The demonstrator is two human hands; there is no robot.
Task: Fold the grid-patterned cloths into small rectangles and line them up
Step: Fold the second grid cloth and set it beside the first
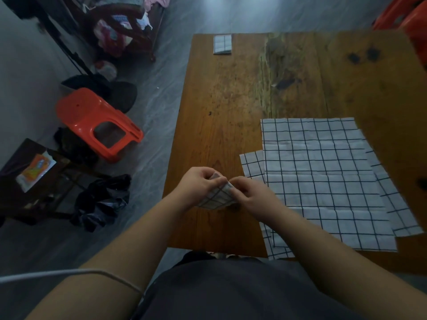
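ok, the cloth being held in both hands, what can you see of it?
The held cloth is white fabric with a dark grid, already folded to a small, layered bundle. It sits tilted over the near part of the wooden table, just left of the flat cloths. The left hand grips its upper left side and the right hand pinches its right edge; the hands hide its top.

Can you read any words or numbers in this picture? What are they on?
None can be read.
Orange packet on the small dark table: blue print, too blurred to read.
Pink packs across the room: print too blurred to read.
Spread cloths, far folded cloth, and the cloth pinched by left hand and right hand: grid lines only, no writing.
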